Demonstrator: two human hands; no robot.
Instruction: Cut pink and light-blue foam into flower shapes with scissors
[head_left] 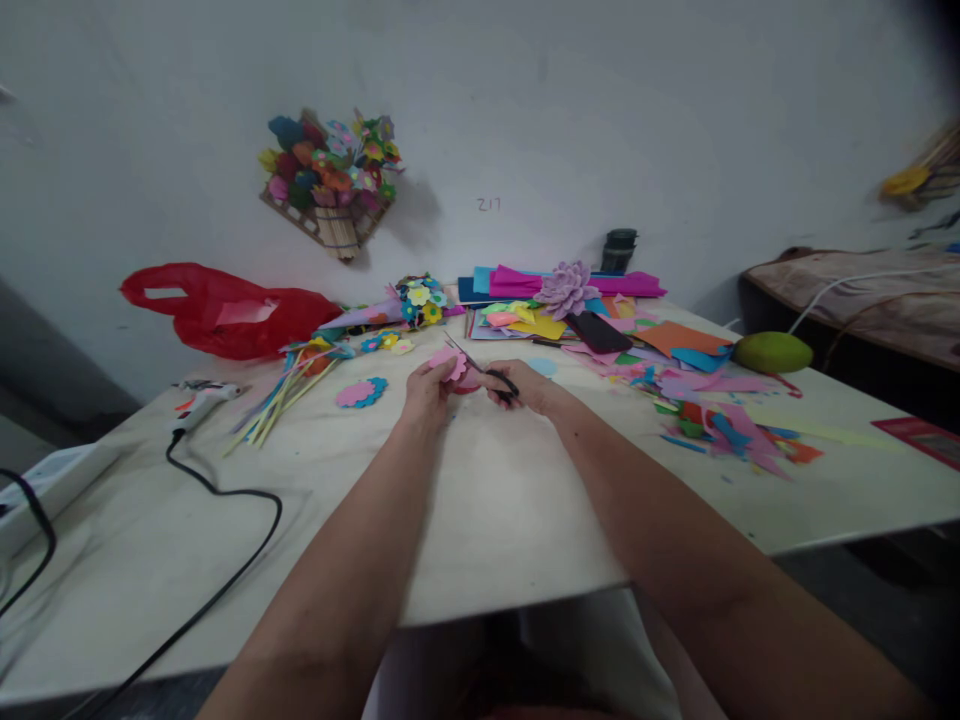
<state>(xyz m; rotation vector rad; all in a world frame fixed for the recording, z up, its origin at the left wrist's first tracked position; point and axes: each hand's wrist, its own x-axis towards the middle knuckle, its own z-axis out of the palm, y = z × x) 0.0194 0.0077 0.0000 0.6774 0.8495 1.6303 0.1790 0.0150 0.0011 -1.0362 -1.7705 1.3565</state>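
Over the middle of the table, my left hand (429, 392) is closed on a pink paper piece (452, 366) with a scalloped edge. My right hand (523, 383) grips a pair of scissors (508, 382) with dark handles. The blades point up and left, close to the pink piece; whether they are cutting it I cannot tell. Some pink and red paper shows between the two hands. To the left lie scalloped cutouts (361, 392), pink and blue. A light blue paper circle (544, 367) rests just beyond my right hand.
At left are a glue gun (204, 406) with a trailing black cord, a power strip (56, 487), paper strips (281, 410) and a red bag (225, 315). Paper scraps (739, 430), a phone (598, 333) and coloured sheets (682, 340) lie at right. Paper flowers (424, 298) stand at the back.
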